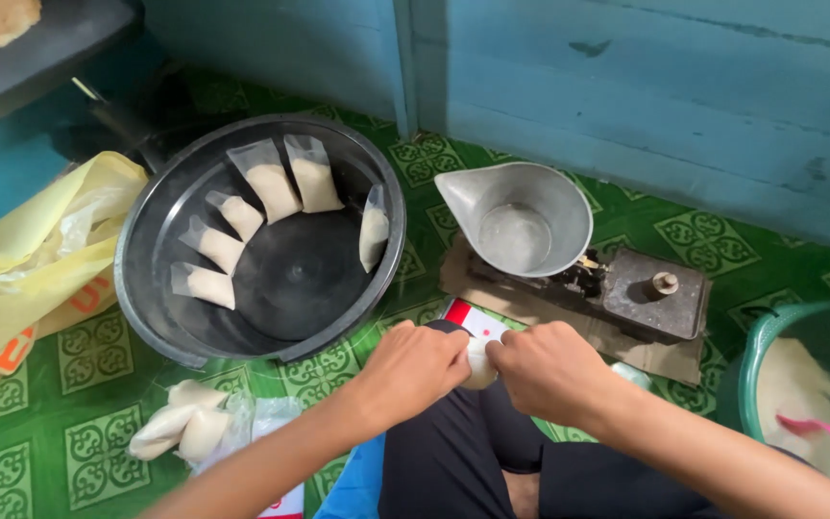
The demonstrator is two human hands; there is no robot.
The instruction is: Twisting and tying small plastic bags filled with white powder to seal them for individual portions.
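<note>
While I look down, my left hand (413, 367) and right hand (547, 370) pinch one small clear plastic bag of white powder (478, 361) between them, just above my lap, near the big black round tub (259, 240).

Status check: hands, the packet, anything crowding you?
Left hand and right hand both pinching one small white filled plastic packet over the lap. Six filled packets line the black round basin. Nothing in the way.
</note>
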